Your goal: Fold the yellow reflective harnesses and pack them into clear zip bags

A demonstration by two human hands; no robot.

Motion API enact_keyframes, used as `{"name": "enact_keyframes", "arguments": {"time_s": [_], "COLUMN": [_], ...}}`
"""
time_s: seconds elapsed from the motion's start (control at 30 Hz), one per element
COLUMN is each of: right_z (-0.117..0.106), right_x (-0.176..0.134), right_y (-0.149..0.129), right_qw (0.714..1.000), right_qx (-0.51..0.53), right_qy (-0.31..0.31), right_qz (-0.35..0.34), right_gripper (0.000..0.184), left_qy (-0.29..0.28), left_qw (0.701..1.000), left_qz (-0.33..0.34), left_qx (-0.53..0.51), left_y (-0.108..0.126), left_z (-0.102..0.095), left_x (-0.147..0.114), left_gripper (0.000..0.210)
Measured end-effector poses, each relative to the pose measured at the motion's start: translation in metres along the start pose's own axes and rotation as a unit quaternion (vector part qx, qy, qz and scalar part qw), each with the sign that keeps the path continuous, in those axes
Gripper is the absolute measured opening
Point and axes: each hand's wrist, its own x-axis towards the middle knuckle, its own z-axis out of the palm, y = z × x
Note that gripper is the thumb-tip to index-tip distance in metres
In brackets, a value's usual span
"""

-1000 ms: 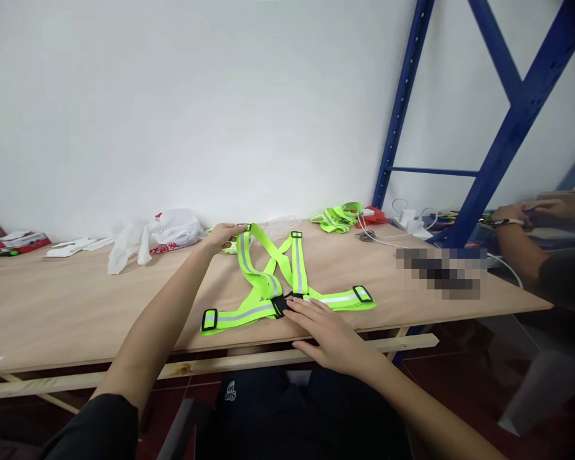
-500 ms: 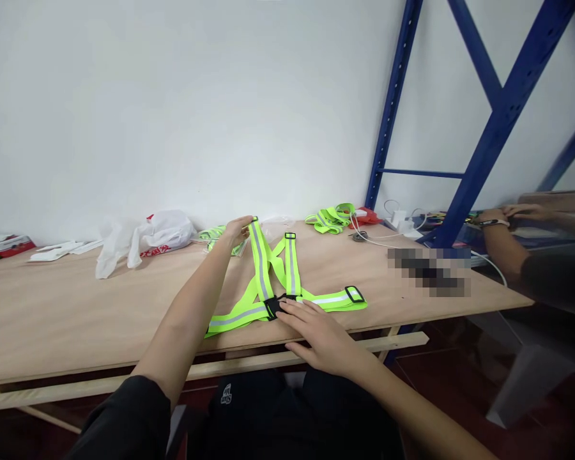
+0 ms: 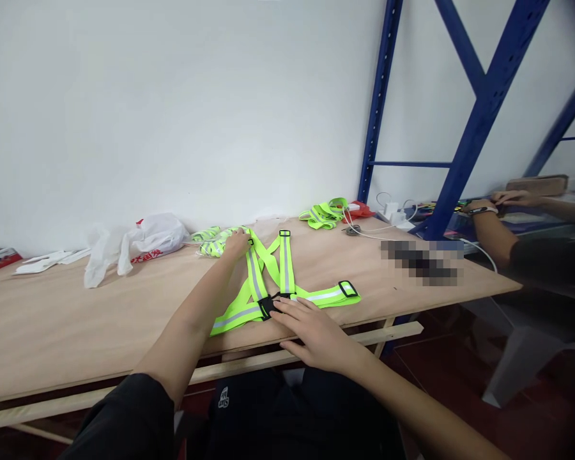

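A neon-yellow reflective vest [image 3: 254,273], made of straps with grey stripes, lies spread on the wooden table near its front edge. Its black buckle [image 3: 268,307] sits at the lower middle, and black strap sliders show on the shoulder and side straps. With fingers closed, my left hand [image 3: 237,241] grips the top end of the left shoulder strap. My right hand [image 3: 316,329] lies flat, fingers stretched out, over the buckle area. Just behind my left hand is a clear-bagged bundle of the same green straps [image 3: 213,246].
White plastic bags [image 3: 156,237] lie left, along the wall. Another green strap bundle [image 3: 324,214] sits at the back beside a red bag and white cables. A blue metal rack [image 3: 464,147] stands right, where another person's hands [image 3: 515,197] rest on a further surface.
My left hand has lowered slightly with the strap's top end, laying it nearer the table. My right hand stays at the buckle. The whole view has shifted a little.
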Motion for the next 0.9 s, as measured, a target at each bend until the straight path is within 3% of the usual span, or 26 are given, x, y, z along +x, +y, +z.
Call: {"name": "enact_keyframes", "arguments": {"time_s": [0.2, 0.37, 0.57, 0.73, 0.9], "right_z": [-0.004, -0.003, -0.002, 0.0, 0.003], "right_x": [0.001, 0.002, 0.002, 0.001, 0.001], "right_y": [-0.002, -0.004, -0.004, 0.001, 0.004], "right_qw": [1.0, 1.0, 1.0, 1.0, 0.999], "right_qx": [0.008, -0.002, -0.002, 0.017, 0.018], "right_qy": [0.0, -0.005, 0.007, 0.022, 0.025], "right_qz": [-0.005, 0.003, 0.0, -0.009, -0.007], "right_gripper": [0.048, 0.051, 0.052, 0.054, 0.055], "left_qy": [-0.036, -0.032, -0.019, -0.005, -0.028], "left_qw": [0.993, 0.989, 0.987, 0.989, 0.985], "left_qz": [0.028, -0.001, -0.012, 0.056, 0.132], "left_qx": [0.109, 0.146, 0.158, 0.137, 0.104], "left_y": [0.004, 0.006, 0.01, 0.043, 0.089], "left_z": [0.003, 0.008, -0.003, -0.018, -0.017], "left_x": [0.008, 0.012, 0.01, 0.012, 0.011], "left_gripper": [0.028, 0.032, 0.033, 0.039, 0.036]}}
